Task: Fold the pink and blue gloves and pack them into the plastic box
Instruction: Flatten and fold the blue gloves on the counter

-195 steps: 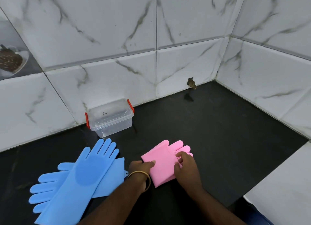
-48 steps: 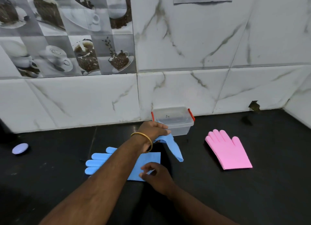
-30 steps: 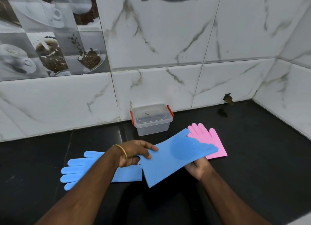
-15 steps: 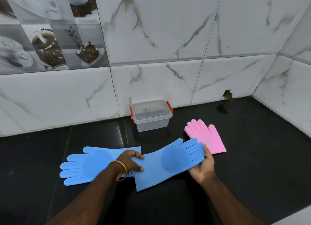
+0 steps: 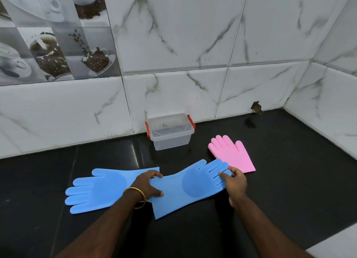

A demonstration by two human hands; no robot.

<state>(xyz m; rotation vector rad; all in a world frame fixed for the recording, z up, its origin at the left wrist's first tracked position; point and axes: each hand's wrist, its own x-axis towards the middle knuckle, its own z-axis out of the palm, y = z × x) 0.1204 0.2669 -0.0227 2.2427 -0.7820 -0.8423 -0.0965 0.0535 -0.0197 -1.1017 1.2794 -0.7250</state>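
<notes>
A blue glove (image 5: 191, 186) lies stretched flat on the black counter, fingers pointing right. My left hand (image 5: 148, 186) pinches its cuff end and my right hand (image 5: 234, 182) holds its fingertips. A second blue glove (image 5: 98, 188) lies flat to the left, fingers pointing left, its cuff partly under my left hand. The folded pink gloves (image 5: 231, 154) rest to the right, just beyond my right hand. The clear plastic box (image 5: 170, 131) with red clips stands open against the back wall.
The black counter (image 5: 289, 170) runs to a marble-tiled wall behind and a side wall on the right. A white ledge (image 5: 340, 242) sits at the near right corner. A small hole (image 5: 256, 107) marks the wall base at the right.
The blue glove held between both hands has come down flatter onto the counter. My right hand's grip has shifted to its fingertips.
</notes>
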